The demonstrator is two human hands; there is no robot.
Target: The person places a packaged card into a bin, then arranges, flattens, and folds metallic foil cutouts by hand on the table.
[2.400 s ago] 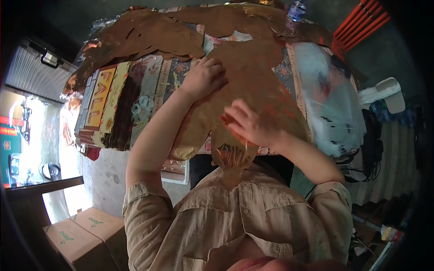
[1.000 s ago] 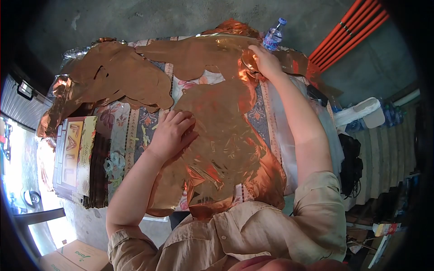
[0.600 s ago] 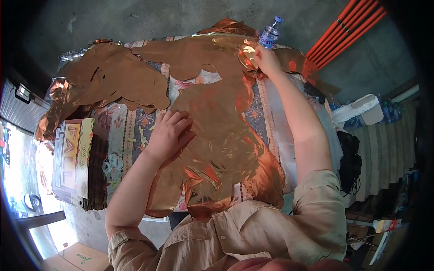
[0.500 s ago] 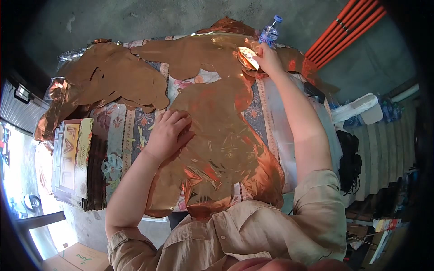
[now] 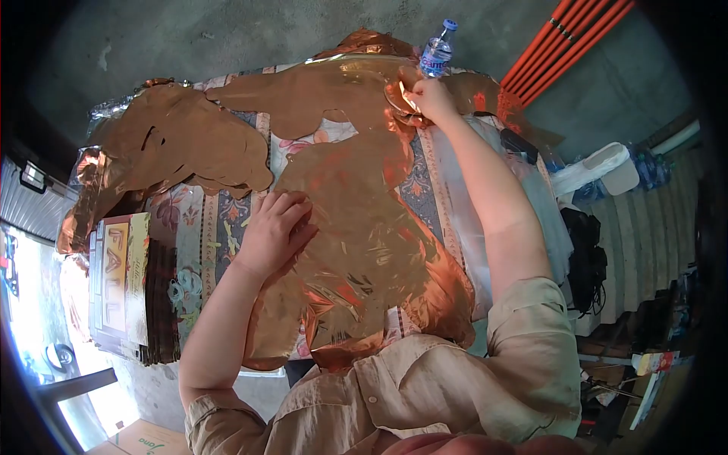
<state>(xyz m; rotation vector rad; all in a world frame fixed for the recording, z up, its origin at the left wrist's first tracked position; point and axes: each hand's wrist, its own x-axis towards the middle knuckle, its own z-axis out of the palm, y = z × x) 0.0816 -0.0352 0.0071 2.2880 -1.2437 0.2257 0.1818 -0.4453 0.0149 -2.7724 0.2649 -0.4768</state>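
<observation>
A large sheet of brown and shiny copper-coloured foil (image 5: pixel 349 220) lies over a patterned cloth. My left hand (image 5: pixel 279 227) rests on the sheet's left edge, fingers curled, and whatever is under the fingers is hidden. At the sheet's top right, my right hand (image 5: pixel 428 97) pinches a folded, shiny part of the foil. Just beyond that hand stands a clear water bottle (image 5: pixel 435 56) with a blue cap. More cut brown pieces (image 5: pixel 189 136) lie in a layered pile at the upper left.
A stack of printed boards marked FALL (image 5: pixel 117 277) is at the left edge. Orange poles (image 5: pixel 565 49) lie at the upper right. A black bag (image 5: pixel 584 258) and a white plastic item (image 5: pixel 595 171) are on the right. A cardboard box (image 5: pixel 136 440) sits lower left.
The view has shifted slightly, so most things sit a little further left. My right hand has turned the foil part, which shows less bright glare. My left hand stays on the sheet.
</observation>
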